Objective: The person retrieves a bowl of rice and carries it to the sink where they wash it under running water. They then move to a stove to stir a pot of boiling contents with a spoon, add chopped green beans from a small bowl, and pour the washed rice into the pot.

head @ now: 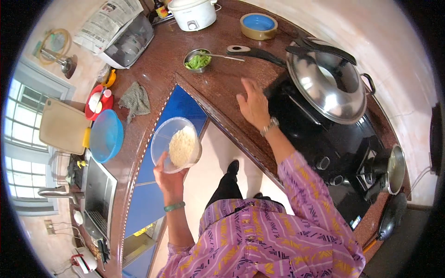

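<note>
My left hand (169, 177) grips the rim of a clear plastic bowl (160, 142), thumb inside, in front of the blue cabinets. Pale grains that look like uncooked rice (182, 146) lie in the bowl. With nothing in it and its fingers apart, my right hand (255, 104) hovers by the counter edge, left of the black gas stove (306, 139). Beyond it stands a small metal bowl (199, 69) of cut green vegetables (198, 62), a utensil (226, 56) across its rim. A domed steel lid (326, 83) covers a long-handled wok on the stove.
Along the left counter are a sink (100, 187), a blue basket (107, 136), a red bowl (100, 114), a cutting board (62, 127) and a grey cloth (136, 100). A white slow cooker (193, 15) and a blue-lined bowl (259, 33) stand at the back. A pot (395, 170) sits right.
</note>
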`<control>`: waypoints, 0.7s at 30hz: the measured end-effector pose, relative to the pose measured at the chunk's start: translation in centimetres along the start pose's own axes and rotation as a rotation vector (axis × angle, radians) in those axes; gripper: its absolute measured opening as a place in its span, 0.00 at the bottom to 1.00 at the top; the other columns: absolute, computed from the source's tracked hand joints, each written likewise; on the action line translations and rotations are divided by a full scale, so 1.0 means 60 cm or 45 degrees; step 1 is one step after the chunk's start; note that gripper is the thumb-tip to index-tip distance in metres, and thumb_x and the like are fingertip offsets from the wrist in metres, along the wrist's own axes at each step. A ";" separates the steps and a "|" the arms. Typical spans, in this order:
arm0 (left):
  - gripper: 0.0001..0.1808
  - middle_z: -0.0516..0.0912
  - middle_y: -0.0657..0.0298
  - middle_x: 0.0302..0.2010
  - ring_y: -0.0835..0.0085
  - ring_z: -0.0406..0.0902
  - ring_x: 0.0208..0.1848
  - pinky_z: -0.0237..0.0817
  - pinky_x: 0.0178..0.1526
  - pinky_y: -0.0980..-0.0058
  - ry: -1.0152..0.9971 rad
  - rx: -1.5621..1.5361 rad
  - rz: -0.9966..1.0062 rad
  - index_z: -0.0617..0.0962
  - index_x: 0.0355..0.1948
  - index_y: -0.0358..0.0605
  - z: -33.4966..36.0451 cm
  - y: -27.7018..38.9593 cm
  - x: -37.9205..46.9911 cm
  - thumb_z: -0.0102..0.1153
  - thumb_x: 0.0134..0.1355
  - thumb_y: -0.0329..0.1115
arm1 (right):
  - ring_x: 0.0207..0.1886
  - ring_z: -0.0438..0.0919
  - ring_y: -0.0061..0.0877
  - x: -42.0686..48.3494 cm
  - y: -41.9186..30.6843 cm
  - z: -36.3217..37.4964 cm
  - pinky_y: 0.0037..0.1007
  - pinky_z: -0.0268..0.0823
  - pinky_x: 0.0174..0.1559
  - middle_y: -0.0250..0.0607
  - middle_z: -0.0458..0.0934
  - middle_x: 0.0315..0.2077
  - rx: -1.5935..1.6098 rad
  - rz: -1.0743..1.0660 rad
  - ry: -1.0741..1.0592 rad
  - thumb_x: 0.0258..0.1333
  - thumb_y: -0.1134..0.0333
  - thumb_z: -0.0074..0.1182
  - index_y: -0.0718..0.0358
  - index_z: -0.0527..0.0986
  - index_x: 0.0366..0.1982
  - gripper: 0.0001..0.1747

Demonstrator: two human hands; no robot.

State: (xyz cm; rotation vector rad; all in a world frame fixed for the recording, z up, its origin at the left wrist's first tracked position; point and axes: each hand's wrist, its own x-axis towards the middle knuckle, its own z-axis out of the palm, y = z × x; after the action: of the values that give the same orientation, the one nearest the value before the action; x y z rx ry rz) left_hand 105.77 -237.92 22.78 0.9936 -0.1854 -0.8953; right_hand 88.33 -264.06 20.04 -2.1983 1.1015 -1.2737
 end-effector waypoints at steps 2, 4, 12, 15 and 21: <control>0.33 0.61 0.45 0.62 0.44 0.60 0.62 0.62 0.52 0.39 0.025 -0.091 0.005 0.68 0.54 0.39 -0.020 0.013 0.025 0.49 0.53 0.52 | 0.46 0.71 0.45 0.074 0.026 0.053 0.43 0.59 0.52 0.53 0.72 0.44 -0.323 -0.262 0.175 0.49 0.67 0.53 0.65 0.61 0.57 0.31; 0.34 0.62 0.45 0.61 0.44 0.60 0.62 0.61 0.53 0.39 0.057 -0.059 0.037 0.68 0.54 0.39 -0.036 0.034 0.051 0.49 0.52 0.52 | 0.44 0.71 0.46 0.126 0.062 0.102 0.44 0.59 0.51 0.52 0.72 0.42 -0.501 -0.215 0.027 0.49 0.66 0.53 0.64 0.59 0.59 0.34; 0.37 0.63 0.49 0.61 0.50 0.61 0.62 0.58 0.57 0.43 0.065 0.031 0.146 0.70 0.55 0.43 -0.073 0.128 0.172 0.56 0.45 0.53 | 0.36 0.75 0.44 0.204 0.110 0.210 0.46 0.67 0.36 0.51 0.74 0.31 -0.646 0.139 -0.539 0.54 0.66 0.45 0.63 0.69 0.40 0.13; 0.40 0.63 0.50 0.62 0.50 0.60 0.62 0.58 0.57 0.43 0.064 0.050 0.186 0.69 0.56 0.43 -0.027 0.141 0.238 0.56 0.46 0.56 | 0.29 0.74 0.44 0.186 0.061 0.181 0.44 0.66 0.30 0.50 0.72 0.23 -0.301 0.048 -0.106 0.51 0.69 0.46 0.63 0.70 0.27 0.05; 0.39 0.61 0.46 0.62 0.48 0.58 0.64 0.57 0.58 0.44 -0.272 0.601 0.506 0.65 0.58 0.34 0.068 0.192 0.341 0.47 0.54 0.56 | 0.26 0.73 0.42 0.124 -0.103 0.157 0.38 0.64 0.28 0.47 0.71 0.22 0.603 -0.034 0.081 0.61 0.64 0.45 0.65 0.70 0.27 0.12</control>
State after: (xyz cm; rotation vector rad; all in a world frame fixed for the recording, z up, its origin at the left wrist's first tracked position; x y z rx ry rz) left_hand 123.35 -252.70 29.10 1.2372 -0.7763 -0.5971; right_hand 101.18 -266.62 23.27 -1.8323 0.6995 -1.4492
